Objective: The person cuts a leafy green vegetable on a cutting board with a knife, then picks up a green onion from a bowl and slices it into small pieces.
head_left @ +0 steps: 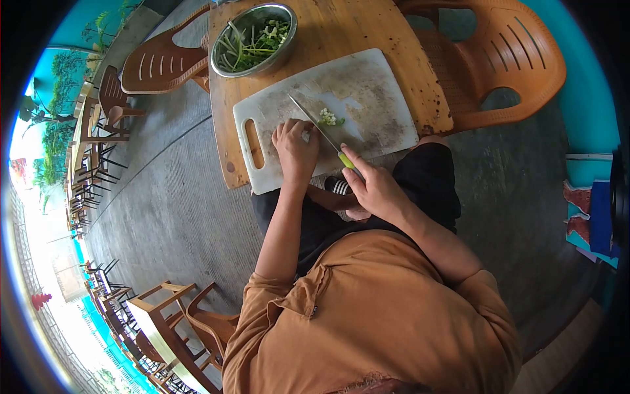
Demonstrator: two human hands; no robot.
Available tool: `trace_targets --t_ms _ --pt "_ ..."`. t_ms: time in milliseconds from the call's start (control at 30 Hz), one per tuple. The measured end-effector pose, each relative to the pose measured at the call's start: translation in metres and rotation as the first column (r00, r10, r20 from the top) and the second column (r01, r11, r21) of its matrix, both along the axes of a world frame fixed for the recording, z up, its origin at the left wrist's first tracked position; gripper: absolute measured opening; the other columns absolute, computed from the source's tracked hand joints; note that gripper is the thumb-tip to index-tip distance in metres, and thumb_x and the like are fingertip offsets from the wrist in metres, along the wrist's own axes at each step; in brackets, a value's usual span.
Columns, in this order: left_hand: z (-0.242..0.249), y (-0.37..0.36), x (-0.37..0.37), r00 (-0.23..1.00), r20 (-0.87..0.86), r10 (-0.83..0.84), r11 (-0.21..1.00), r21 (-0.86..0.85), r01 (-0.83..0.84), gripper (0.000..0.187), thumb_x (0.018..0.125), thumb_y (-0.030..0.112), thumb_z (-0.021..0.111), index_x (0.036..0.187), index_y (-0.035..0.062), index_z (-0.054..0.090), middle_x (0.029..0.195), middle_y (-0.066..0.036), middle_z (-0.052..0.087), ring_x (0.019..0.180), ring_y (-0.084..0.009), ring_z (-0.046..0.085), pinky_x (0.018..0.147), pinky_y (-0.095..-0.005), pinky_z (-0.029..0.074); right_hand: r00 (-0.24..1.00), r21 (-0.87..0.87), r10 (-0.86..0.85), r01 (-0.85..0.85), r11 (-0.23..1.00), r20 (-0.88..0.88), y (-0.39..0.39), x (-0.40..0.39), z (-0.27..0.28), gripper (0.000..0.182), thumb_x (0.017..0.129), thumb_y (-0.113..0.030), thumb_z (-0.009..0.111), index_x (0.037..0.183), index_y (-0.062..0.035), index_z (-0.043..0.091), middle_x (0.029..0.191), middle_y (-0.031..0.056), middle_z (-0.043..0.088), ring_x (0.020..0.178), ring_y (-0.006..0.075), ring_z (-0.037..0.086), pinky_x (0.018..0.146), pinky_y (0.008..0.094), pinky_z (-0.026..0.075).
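Note:
My right hand [379,187] is wrapped round the green and grey handle of a kitchen knife [315,123]. Its blade slants up and left over a worn white cutting board [387,98]. Just left of the blade, my left hand [295,148] rests on the board with its fingers curled and pressed together. A small pale piece shows at those fingertips, mostly hidden, and I cannot make out its kind. Right of the blade lies a little heap of chopped white and green bits [328,118], which look like spring onion.
A metal bowl [287,51] of cut green stalks and leaves stands beyond the board on the wooden table [341,26]. Orange plastic chairs [161,65] flank the table, one on each side. More tables and chairs line the left of the room.

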State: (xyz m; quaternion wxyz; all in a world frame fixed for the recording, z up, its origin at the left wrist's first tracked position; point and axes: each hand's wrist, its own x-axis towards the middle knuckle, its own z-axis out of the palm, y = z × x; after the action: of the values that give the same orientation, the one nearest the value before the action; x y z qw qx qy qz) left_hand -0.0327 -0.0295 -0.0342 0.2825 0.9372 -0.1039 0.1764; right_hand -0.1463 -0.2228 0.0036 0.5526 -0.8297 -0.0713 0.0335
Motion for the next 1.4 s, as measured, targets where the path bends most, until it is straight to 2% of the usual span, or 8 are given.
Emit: trace_targets --t_ms 400,467,667,800,900,1167,1267,1400 --pt "0.003 -0.001 0.0 1.0 0.004 -0.027 1.0 -0.011 0.027 0.012 0.089 0.015 0.081 0.098 0.0072 0.08 0.103 -0.006 0.075 0.106 -0.0309 0.067 0.105 -0.0458 0.045 0.996 -0.058 -0.017 0.011 0.998 -0.092 0.009 0.018 -0.006 0.052 0.112 -0.022 0.061 0.16 -0.0054 0.051 0.114 0.0343 0.073 0.109 0.0503 0.071 0.085 0.0513 0.06" --pt "0.002 -0.001 -0.001 1.0 0.008 -0.017 1.0 -0.011 0.017 0.011 0.088 0.014 0.081 0.098 0.0078 0.081 0.102 -0.007 0.075 0.105 -0.0313 0.067 0.105 -0.046 0.045 0.999 -0.06 -0.026 0.024 0.998 -0.036 0.009 0.014 -0.007 0.054 0.112 -0.027 0.059 0.159 -0.0027 0.05 0.087 0.0336 0.073 0.084 0.0519 0.073 0.072 0.0576 0.058" --pt "-0.003 -0.001 -0.001 0.999 0.038 -0.012 0.998 -0.058 0.014 0.01 0.088 0.013 0.08 0.097 0.0083 0.078 0.101 -0.008 0.073 0.103 -0.0324 0.066 0.103 -0.0467 0.046 0.99 -0.041 -0.069 0.075 0.996 0.12 0.0 -0.018 -0.018 0.053 0.111 -0.026 0.06 0.159 -0.0047 0.051 0.093 0.0322 0.074 0.086 0.0507 0.074 0.075 0.0579 0.059" --pt "-0.004 0.0 -0.001 0.999 0.041 -0.019 0.999 -0.028 0.02 0.011 0.086 0.012 0.08 0.096 0.008 0.077 0.102 -0.008 0.074 0.104 -0.0322 0.067 0.102 -0.0466 0.047 0.989 -0.061 -0.078 0.086 0.994 0.122 0.005 -0.008 -0.011 0.053 0.11 -0.025 0.062 0.158 -0.0052 0.052 0.099 0.0307 0.076 0.088 0.05 0.074 0.076 0.0577 0.059" --pt "-0.002 0.002 -0.001 0.998 0.051 -0.028 0.999 -0.017 0.029 0.011 0.086 0.012 0.081 0.095 0.0079 0.077 0.102 -0.007 0.074 0.104 -0.0319 0.067 0.102 -0.0464 0.047 0.999 -0.147 -0.018 0.014 0.989 -0.03 0.011 0.013 -0.004 0.052 0.109 -0.023 0.062 0.157 -0.004 0.053 0.103 0.03 0.076 0.091 0.0497 0.074 0.078 0.0573 0.06" --pt "0.001 0.0 -0.002 0.999 0.028 -0.037 0.997 -0.065 0.039 0.011 0.087 0.014 0.081 0.097 0.0082 0.08 0.101 -0.006 0.074 0.104 -0.0314 0.067 0.104 -0.0469 0.046 0.971 -0.053 -0.07 0.084 0.995 0.23 0.008 0.013 -0.018 0.052 0.11 -0.023 0.06 0.156 -0.0013 0.053 0.107 0.0314 0.076 0.094 0.0502 0.074 0.081 0.0557 0.06" --pt "-0.001 -0.003 -0.001 0.999 0.027 -0.03 0.999 -0.036 0.031 0.011 0.088 0.015 0.081 0.097 0.0081 0.08 0.101 -0.006 0.074 0.105 -0.0308 0.067 0.106 -0.0469 0.045 0.998 -0.057 -0.022 0.026 0.998 0.065 0.0 0.001 -0.009 0.052 0.111 -0.024 0.059 0.157 -0.0013 0.052 0.111 0.0333 0.075 0.098 0.0504 0.074 0.083 0.0551 0.06" --pt "0.002 -0.002 -0.001 1.0 0.008 -0.022 1.0 -0.005 0.022 0.011 0.088 0.015 0.082 0.097 0.0077 0.081 0.102 -0.006 0.075 0.107 -0.0301 0.067 0.107 -0.0463 0.044 0.993 0.007 -0.036 0.035 0.999 0.11 0.001 -0.004 -0.011 0.052 0.112 -0.025 0.058 0.158 -0.0018 0.051 0.108 0.0336 0.075 0.096 0.0501 0.075 0.082 0.0551 0.061"
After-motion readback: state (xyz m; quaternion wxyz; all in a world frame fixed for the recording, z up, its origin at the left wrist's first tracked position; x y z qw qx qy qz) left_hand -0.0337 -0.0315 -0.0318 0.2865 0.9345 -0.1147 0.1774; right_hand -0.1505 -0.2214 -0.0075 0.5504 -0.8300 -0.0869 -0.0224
